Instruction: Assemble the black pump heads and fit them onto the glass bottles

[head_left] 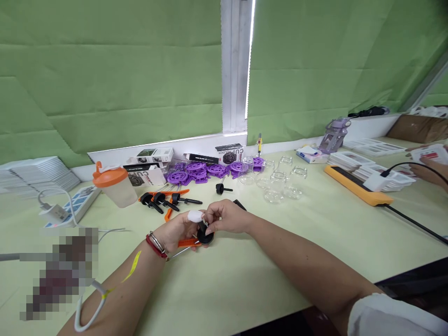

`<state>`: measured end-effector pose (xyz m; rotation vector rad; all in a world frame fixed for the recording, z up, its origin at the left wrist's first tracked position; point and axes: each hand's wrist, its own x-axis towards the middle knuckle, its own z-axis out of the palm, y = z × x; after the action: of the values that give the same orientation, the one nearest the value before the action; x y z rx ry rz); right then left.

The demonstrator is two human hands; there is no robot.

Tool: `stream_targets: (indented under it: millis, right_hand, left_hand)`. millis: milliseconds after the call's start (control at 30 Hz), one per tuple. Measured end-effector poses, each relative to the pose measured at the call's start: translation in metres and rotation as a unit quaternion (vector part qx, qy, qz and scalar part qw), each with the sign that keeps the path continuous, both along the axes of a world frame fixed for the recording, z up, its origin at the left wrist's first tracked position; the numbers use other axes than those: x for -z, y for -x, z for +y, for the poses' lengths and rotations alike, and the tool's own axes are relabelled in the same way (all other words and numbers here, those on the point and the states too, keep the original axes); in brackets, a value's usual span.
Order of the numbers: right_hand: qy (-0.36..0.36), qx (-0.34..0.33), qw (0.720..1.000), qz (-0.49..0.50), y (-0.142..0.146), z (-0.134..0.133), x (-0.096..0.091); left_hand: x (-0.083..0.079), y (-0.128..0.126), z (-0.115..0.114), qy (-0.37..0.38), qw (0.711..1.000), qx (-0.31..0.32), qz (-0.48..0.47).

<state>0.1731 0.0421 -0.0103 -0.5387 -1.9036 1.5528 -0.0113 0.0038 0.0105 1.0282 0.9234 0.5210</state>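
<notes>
My left hand (177,231), its thumb tip wrapped in white, is closed around a black round part with a short post (206,238). An orange strip (188,242) and a thin metal rod (180,253) stick out from the same grip toward the wrist. My right hand (226,217) pinches at the post of the black part; any small piece between its fingertips is too hidden to name. Beyond the hands lie several black parts with posts (161,199) beside orange strips (168,214). One more black part (220,188) lies apart from them.
Purple wheel-like parts (196,171) are heaped at the back near printed boxes (149,175). Clear cups (276,186) stand to the right, then an orange power strip (357,186). At left are an orange-lidded jug (117,186) and a white power strip (79,205). Another person's hand (432,168) holds a white package.
</notes>
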Motion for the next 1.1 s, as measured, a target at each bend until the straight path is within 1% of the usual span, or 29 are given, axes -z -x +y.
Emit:
stream_targets:
  millis: [100,167,267,367,567,800,900,1033,1100]
  right_hand:
    - [0.002,-0.001,1.000,0.013,0.000,0.001,0.001]
    - [-0.009,-0.013,1.000,-0.006,0.000,0.001,0.003]
    - [-0.019,-0.006,1.000,-0.019,0.001,0.002,0.005]
    - [-0.003,-0.005,1.000,0.001,0.002,0.000,0.004]
    - [0.012,0.004,1.000,-0.003,0.003,-0.001,0.005]
    - [0.020,-0.011,1.000,0.012,0.003,0.002,0.010]
    - [0.022,-0.007,1.000,0.016,0.003,0.001,0.010]
    - [0.050,-0.013,0.998,0.025,0.004,0.000,0.008]
    - [0.047,-0.017,0.998,0.025,0.004,0.000,0.008]
  left_hand:
    - [0.001,0.002,0.002,0.006,1.000,0.009,0.000]
    - [0.001,0.002,0.002,0.002,1.000,0.008,-0.001]
    - [0.000,0.001,0.002,-0.001,1.000,0.009,-0.007]
    - [-0.001,0.001,0.001,0.004,1.000,0.010,-0.006]
    - [-0.003,0.000,0.000,-0.007,1.000,0.008,-0.014]
    - [-0.005,-0.001,0.000,-0.008,1.000,0.021,-0.005]
    - [-0.006,-0.002,0.000,-0.006,1.000,0.021,-0.003]
    - [-0.006,-0.002,0.001,-0.003,1.000,0.025,-0.001]
    - [-0.006,-0.002,0.001,-0.002,1.000,0.027,-0.005]
